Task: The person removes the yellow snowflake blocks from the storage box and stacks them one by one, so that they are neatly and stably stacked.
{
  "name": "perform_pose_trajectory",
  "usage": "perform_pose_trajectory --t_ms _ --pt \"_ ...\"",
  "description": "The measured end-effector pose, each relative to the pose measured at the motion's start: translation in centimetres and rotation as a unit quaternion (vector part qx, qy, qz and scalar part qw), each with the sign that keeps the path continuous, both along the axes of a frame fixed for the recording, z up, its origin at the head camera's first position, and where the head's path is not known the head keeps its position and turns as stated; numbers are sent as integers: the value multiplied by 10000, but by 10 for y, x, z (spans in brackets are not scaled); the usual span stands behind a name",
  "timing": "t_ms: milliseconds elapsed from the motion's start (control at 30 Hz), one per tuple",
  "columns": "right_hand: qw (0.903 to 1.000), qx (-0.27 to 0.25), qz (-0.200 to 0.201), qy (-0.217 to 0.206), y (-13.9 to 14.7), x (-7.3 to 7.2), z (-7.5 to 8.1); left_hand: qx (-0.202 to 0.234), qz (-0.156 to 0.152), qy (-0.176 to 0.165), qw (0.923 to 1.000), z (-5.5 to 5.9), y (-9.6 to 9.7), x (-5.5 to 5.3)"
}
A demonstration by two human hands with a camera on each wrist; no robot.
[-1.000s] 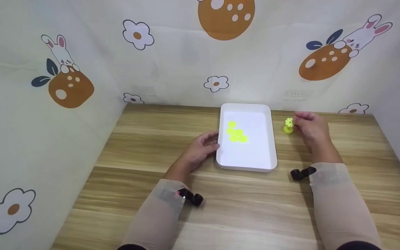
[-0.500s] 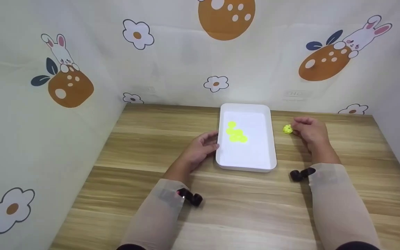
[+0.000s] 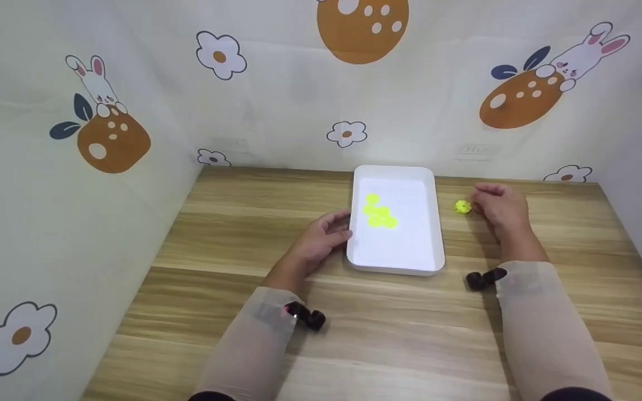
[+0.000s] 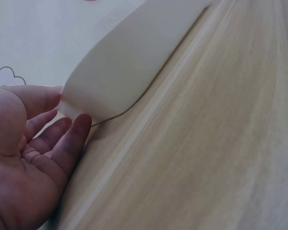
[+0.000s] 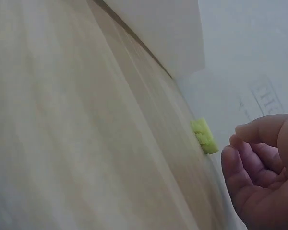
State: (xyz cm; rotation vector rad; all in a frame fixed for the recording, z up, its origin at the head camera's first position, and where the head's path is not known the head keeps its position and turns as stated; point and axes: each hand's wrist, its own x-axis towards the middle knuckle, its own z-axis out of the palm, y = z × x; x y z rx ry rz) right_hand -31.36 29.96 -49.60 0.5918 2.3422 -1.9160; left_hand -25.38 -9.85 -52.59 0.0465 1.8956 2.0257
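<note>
Wood-grain table (image 3: 243,223), white tray (image 3: 402,249) holding yellow discs (image 3: 381,212).
Left hand (image 3: 320,240), relaxed, touches the tray; right hand (image 3: 502,209), half-curled, grips nothing beside stacked yellow pieces (image 3: 463,206). Wall lettering (image 3: 478,149) blurs.

Between your right hand (image 3: 500,209) and the tray (image 3: 396,271), a small yellow stack (image 3: 463,207) stands in the way, with a strip of table (image 3: 404,334) on its tray side. You must clear the raised rim from any side. The wall (image 3: 287,94) shuts off the far end; your left hand (image 3: 321,240) blocks part of the left side. Toward you, there's wide room between your forearms. Inside, yellow discs (image 3: 379,213) leave the near half free.
</note>
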Motion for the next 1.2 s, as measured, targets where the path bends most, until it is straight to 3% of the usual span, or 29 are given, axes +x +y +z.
perform_pose_trajectory --t_ms 100,233,500,633,900,1200 --pt "10000 -52 73 31 -5 2 10 -4 7 -11 10000 0 0 0" --pt "9986 -153 473 179 -18 6 27 33 -9 5 10000 0 0 0" --pt "9852 -321 1491 788 -54 15 51 176 -94 85 9998 2 0 1" --pt "9816 -309 1677 861 -71 12 59 180 -64 78 9998 1 0 0" --pt "9714 -82 2355 298 -105 -11 64 177 -32 45 9998 0 -1 -2" --pt "9610 19 2756 -241 -132 -34 50 41 -7 0 10000 2 -2 1"
